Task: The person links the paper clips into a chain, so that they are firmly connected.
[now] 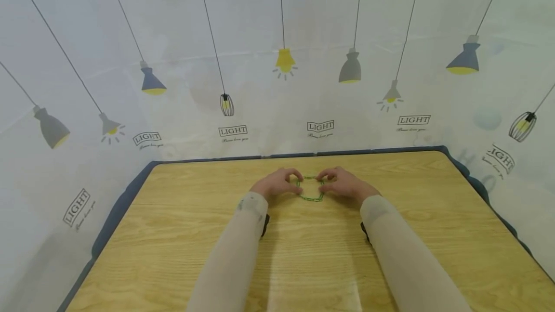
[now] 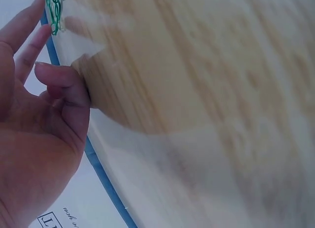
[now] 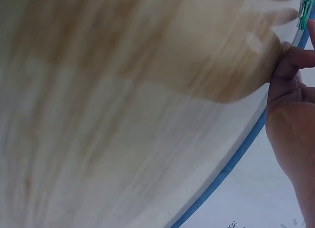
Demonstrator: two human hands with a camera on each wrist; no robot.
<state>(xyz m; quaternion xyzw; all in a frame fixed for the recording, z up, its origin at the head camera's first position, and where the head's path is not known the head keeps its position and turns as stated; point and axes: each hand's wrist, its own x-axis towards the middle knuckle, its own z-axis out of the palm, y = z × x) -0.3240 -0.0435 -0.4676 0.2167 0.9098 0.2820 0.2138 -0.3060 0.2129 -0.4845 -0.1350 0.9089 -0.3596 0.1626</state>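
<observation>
A green chain of thin wire links, like linked paper clips (image 1: 311, 199), lies as a rough loop on the wooden table, toward its far edge. At the loop's left side is my left hand (image 1: 277, 183), its thumb and forefinger spread apart with the tips right at the links. My right hand (image 1: 344, 184) mirrors it on the right side, thumb and fingertips likewise at the links with a gap between them. In the left wrist view the chain (image 2: 55, 14) shows by the fingertips at the top left; the right wrist view catches only a bit of the chain (image 3: 305, 14).
The wooden table (image 1: 195, 235) has a blue edge strip (image 1: 125, 196) along its sides and back. White wall sheeting (image 1: 256, 81) printed with hanging lamps and the word LIGHT surrounds it on the left, back and right.
</observation>
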